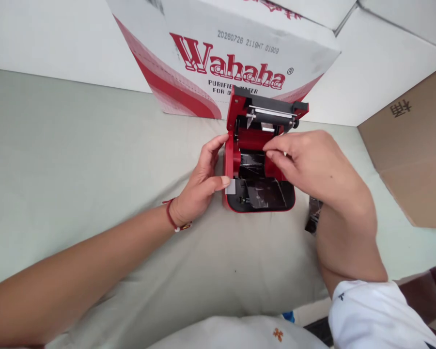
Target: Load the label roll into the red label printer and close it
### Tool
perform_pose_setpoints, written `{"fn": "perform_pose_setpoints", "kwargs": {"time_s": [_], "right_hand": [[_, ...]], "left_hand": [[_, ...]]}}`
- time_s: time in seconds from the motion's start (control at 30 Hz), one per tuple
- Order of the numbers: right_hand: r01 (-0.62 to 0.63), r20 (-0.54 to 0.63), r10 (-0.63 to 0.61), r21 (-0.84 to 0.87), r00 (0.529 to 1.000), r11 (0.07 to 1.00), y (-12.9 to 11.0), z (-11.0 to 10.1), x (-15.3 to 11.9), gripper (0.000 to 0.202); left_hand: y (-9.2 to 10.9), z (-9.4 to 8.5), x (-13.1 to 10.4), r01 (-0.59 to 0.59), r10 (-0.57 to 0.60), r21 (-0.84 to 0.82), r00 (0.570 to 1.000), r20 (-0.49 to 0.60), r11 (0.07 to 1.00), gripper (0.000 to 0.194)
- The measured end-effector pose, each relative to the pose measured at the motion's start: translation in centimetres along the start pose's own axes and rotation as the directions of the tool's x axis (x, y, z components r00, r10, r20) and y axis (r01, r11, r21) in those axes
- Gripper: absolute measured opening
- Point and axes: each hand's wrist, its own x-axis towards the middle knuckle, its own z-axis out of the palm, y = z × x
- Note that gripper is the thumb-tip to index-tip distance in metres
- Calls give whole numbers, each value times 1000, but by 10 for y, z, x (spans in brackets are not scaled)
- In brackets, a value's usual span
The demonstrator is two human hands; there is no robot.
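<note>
A small red and black label printer [231, 201] stands with its lid raised. Inside it sits a roll of glossy black film [252, 165], and a dark strip of it [267, 194] hangs over the front edge. My left hand [199, 182] grips the printer's left side, its thumb at the front corner beside a grey patch. Over the right end of the roll, my right hand [305, 162] has thumb and forefinger pinched together. Whatever lies between those fingertips is too small or hidden to make out.
Behind the printer stands a white and red Wahaha carton [203, 87], close to the raised lid. A brown cardboard box [414, 160] is at the right. A crumpled dark piece [313, 215] lies near my right forearm. The surface below is pale green-grey [76, 160].
</note>
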Motion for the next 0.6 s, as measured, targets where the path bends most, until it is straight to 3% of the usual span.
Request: {"fn": "perform_pose_setpoints", "kwargs": {"time_s": [0.07, 0.17, 0.27, 0.43, 0.57, 0.6], "right_hand": [[31, 27, -31, -1, 999, 1000, 1, 0, -3, 31], [220, 74, -223, 47, 972, 974, -3, -7, -23, 35], [361, 98, -357, -32, 929, 932, -10, -12, -40, 49], [296, 172, -270, -149, 947, 944, -15, -6, -39, 57], [264, 207, -247, -57, 947, 963, -14, -9, -32, 27], [239, 182, -233, -11, 955, 971, -15, -10, -30, 28]], "left_hand": [[1, 1, 0, 11, -11, -17, 1000, -14, 1000, 84], [2, 3, 0, 13, -14, -16, 1000, -15, 1000, 83], [3, 3, 0, 8, -8, 6, 1000, -15, 1000, 82], [4, 3, 0, 4, -4, 18, 1000, -19, 1000, 81], [2, 2, 1, 10, -10, -10, 1000, -8, 1000, 81], [2, 2, 1, 10, -10, -6, 1000, -6, 1000, 81]]}}
